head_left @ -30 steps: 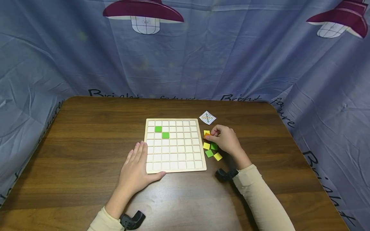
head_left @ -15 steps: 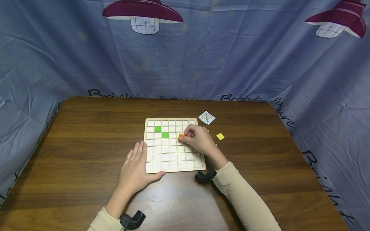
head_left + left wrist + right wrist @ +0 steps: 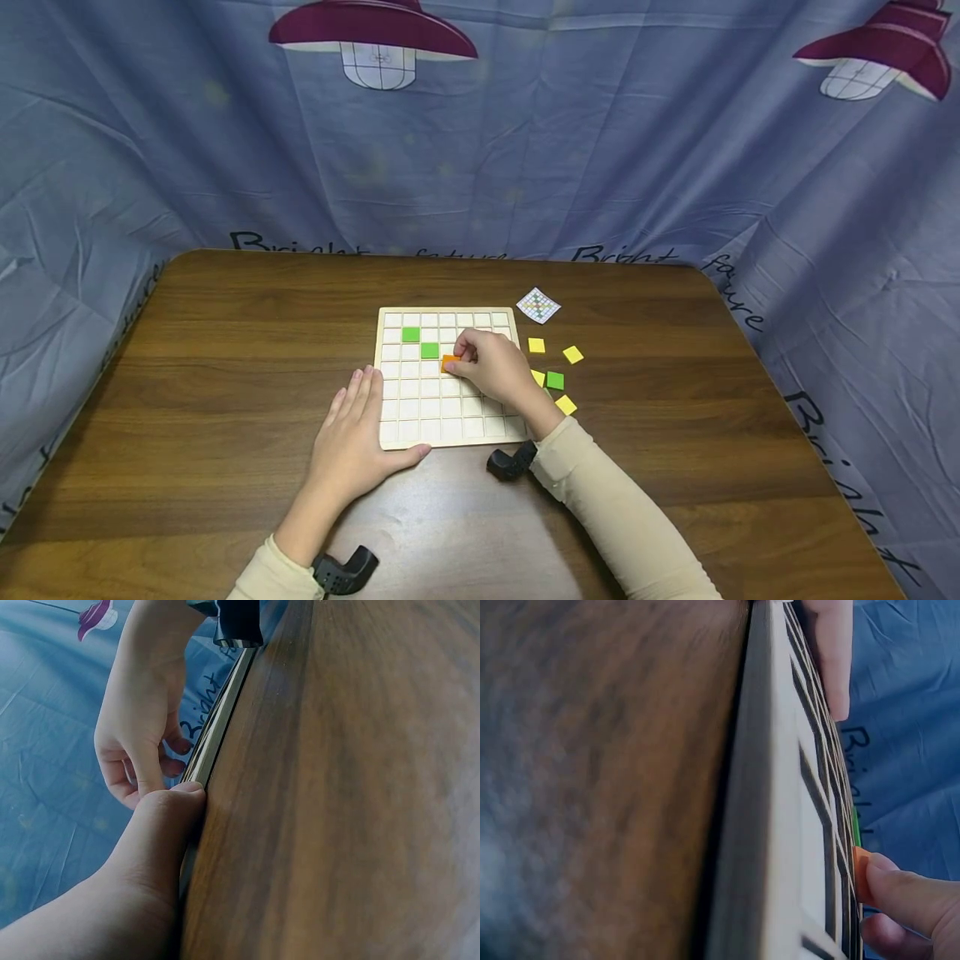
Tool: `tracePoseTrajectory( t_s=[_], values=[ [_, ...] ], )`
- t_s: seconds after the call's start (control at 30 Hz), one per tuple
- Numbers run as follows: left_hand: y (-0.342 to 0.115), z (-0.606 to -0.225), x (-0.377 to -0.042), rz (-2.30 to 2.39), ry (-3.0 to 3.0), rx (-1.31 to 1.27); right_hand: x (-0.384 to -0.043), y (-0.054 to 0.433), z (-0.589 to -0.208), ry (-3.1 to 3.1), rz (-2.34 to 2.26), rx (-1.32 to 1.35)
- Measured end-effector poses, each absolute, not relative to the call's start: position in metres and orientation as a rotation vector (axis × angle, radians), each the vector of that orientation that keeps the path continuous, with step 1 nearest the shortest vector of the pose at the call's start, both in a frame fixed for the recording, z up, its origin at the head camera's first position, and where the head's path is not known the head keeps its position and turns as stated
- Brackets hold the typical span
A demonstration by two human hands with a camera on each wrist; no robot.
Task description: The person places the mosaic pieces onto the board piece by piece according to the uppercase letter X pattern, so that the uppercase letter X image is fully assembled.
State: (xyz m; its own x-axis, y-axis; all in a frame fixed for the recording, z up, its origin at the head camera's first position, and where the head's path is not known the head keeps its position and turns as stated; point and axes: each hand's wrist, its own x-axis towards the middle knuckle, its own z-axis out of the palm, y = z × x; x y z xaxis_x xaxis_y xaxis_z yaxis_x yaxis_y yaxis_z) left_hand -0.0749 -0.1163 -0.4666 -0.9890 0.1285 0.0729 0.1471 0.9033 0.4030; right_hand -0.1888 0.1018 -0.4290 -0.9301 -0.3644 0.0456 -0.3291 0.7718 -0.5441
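Note:
A square wooden grid board [image 3: 416, 411] with white cells lies on the table. Two green tiles [image 3: 411, 334] sit in its upper left cells, one diagonally below the other. My right hand [image 3: 495, 367] pinches an orange tile [image 3: 449, 364] between thumb and fingers, low over the board just right of and below the second green tile. In the right wrist view the orange tile [image 3: 862, 874] stands tilted at the grid. My left hand [image 3: 351, 429] rests with straight fingers along the board's left edge, its thumb at the front edge.
Several yellow tiles [image 3: 573, 355] and a green tile [image 3: 555, 381] lie to the right of the board, some partly behind the right wrist. A small card with a printed grid pattern [image 3: 538, 306] lies beyond them. A blue curtain [image 3: 480, 167] hangs behind the wooden table [image 3: 225, 375].
My right hand has carried the orange tile left from the loose tiles to over the board. A yellow tile now lies farther right. The left hand has stayed in place.

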Motion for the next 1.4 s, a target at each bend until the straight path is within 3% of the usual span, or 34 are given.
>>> tracePoseTrajectory(
  t_s=[0.67, 1.4],
  values=[
    [-0.116, -0.467, -0.074, -0.641, -3.020, -0.211, -0.171, 0.113, -0.418, 2.896, -0.581, -0.714],
    [-0.116, -0.467, -0.075, -0.642, -3.017, -0.219, -0.167, 0.234, -0.412, 2.893, -0.508, -0.408]
  ],
)
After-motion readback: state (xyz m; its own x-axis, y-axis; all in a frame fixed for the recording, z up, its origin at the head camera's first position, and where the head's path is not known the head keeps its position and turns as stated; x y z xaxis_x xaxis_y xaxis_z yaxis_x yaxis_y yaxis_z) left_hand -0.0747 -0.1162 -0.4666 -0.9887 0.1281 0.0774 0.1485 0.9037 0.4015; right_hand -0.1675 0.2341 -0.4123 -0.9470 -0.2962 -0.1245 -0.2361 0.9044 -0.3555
